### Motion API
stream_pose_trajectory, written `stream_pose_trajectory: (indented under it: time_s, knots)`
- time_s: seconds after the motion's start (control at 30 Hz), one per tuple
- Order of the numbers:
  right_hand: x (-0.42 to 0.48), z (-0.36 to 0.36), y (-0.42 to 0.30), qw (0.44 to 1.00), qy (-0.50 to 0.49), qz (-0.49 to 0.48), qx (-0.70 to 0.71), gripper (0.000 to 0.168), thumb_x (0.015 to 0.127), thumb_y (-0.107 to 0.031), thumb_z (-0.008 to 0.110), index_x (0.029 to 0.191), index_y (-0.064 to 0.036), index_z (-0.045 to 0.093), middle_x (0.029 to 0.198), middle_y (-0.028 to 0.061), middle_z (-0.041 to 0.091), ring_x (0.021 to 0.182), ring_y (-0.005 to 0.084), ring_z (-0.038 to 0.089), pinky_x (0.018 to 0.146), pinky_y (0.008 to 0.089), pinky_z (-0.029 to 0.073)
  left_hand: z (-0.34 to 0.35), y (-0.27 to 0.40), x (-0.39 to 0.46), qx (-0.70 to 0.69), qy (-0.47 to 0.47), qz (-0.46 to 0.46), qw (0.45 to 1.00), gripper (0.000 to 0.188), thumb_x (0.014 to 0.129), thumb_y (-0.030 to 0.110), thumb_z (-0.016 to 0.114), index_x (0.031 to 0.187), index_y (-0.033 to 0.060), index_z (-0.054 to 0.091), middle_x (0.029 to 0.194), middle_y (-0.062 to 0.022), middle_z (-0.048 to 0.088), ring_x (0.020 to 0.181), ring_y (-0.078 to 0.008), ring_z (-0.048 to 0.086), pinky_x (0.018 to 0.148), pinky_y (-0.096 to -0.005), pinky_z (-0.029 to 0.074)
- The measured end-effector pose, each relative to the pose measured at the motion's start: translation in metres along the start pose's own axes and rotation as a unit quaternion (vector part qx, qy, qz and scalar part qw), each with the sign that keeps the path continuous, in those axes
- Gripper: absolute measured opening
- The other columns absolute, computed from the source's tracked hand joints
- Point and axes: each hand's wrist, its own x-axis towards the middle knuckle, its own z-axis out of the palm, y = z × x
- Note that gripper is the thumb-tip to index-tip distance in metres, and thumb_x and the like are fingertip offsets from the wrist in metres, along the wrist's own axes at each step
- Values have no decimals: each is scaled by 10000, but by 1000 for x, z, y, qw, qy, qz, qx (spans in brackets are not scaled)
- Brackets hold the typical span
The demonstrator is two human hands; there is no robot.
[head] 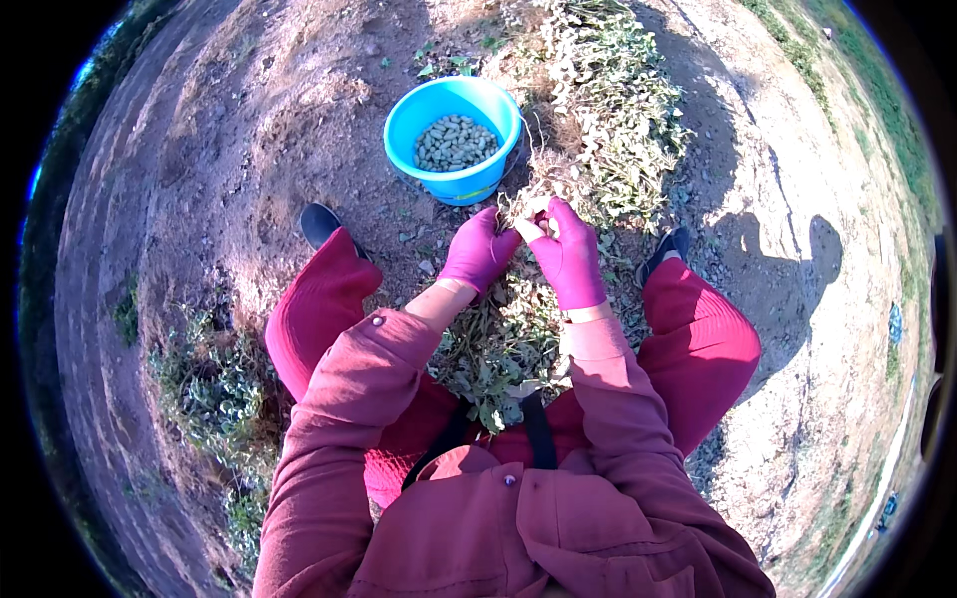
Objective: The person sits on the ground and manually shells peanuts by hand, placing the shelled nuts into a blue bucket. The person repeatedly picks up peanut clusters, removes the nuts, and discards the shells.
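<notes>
My left hand (pixel 481 251), in a purple glove, is closed around the root end of a peanut plant (pixel 513 209). Beside it, my right hand (pixel 570 253) in a matching glove has pale fingertips bent inward. Light peanut pods (pixel 552 226) show between its thumb and fingers, partly hidden by the glove. Just beyond my hands stands a blue plastic bucket (pixel 453 188), its bottom covered with peanuts in the shell (pixel 456 143). Pulled peanut plants with leaves (pixel 493 359) lie on the soil between my legs, under my forearms.
A long heap of uprooted peanut plants (pixel 617 112) runs away from me, right of the bucket. More leafy plants (pixel 217 381) lie to my left. Bare, lumpy soil (pixel 247 127) spreads around. My shoes (pixel 320 224) rest on either side.
</notes>
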Motion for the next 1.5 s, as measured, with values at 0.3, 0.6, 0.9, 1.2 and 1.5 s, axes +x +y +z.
stream_pose_trajectory:
  time_s: [0.3, 0.6, 0.9, 1.2, 1.5]
  knots:
    - [-8, -2, 35, 746, 133, 317, 570, 264, 925, -318, 473, 919, -61, 534, 714, -8, 512, 545, 83, 437, 430, 211, 242, -13, 34, -6, -169, -94, -95, 976, 423, 848, 256, 630, 1164, -10, 542, 989, -26, 618, 854, -84, 535, 777, -256, 438]
    - [-57, -8, 157, 625, 188, 451, 609, 103, 875, -163, 477, 831, -71, 493, 739, 9, 505, 551, 114, 431, 413, 192, 339, -42, 67, -18, -376, -160, -110, 906, 289, 849, 263, 627, 1042, 51, 591, 857, 20, 597, 734, -56, 536, 654, -218, 435]
    - [59, 57, 143, 617, 114, 513, 585, 478, 947, -372, 303, 1204, -6, 471, 1137, 195, 562, 968, 325, 577, 882, 460, 476, -51, 70, -26, -425, -208, -110, 874, 335, 855, 222, 629, 1137, 57, 552, 976, 12, 606, 834, -81, 561, 743, -246, 459]
    - [89, 21, 135, 815, -122, 348, 447, 242, 916, -204, 480, 1019, 10, 530, 876, 132, 602, 744, 261, 589, 721, 376, 522, -52, 79, -18, -415, -175, -66, 890, 327, 862, 224, 616, 1125, 35, 569, 955, 2, 609, 826, -83, 564, 756, -257, 468]
    - [-71, -61, 271, 609, 261, 597, 451, 272, 922, -235, 409, 940, -6, 555, 723, 134, 611, 592, 260, 581, 543, 392, 527, -105, 103, -5, -277, 108, 118, 947, 167, 836, 202, 647, 918, 63, 603, 803, 22, 597, 705, -67, 527, 635, -224, 422]
